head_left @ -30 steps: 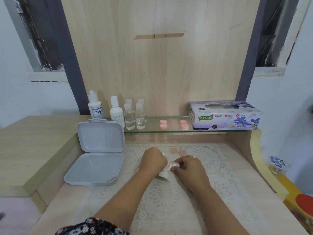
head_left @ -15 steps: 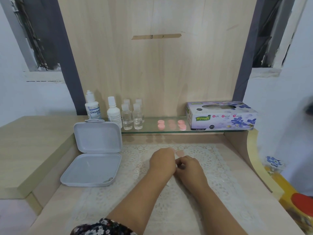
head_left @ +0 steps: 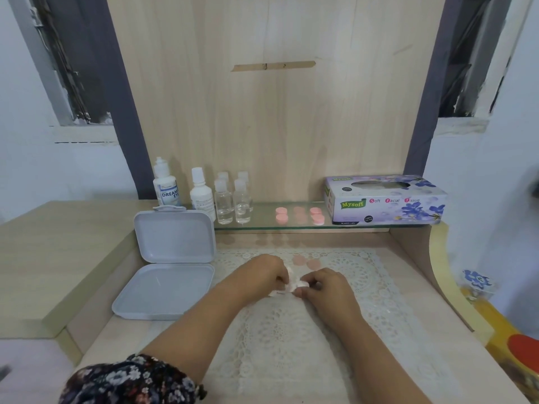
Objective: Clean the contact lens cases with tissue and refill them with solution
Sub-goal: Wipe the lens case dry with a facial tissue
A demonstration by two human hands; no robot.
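Both hands are close together low over the lace mat [head_left: 291, 330] on the surface, the left hand [head_left: 262, 277] pinching a wad of white tissue [head_left: 287, 288] and the right hand [head_left: 323, 287] curled round what looks like a small white lens case [head_left: 303, 284], mostly hidden by fingers. The step seems to be wiping a case well dry: best to twist the tissue right into the cup while the right hand keeps the case steady. Two pink caps [head_left: 306, 262] lie just beyond the hands; further beyond, the shelf holds solution bottles [head_left: 201, 193] to their left and the tissue box [head_left: 385, 199] to their right.
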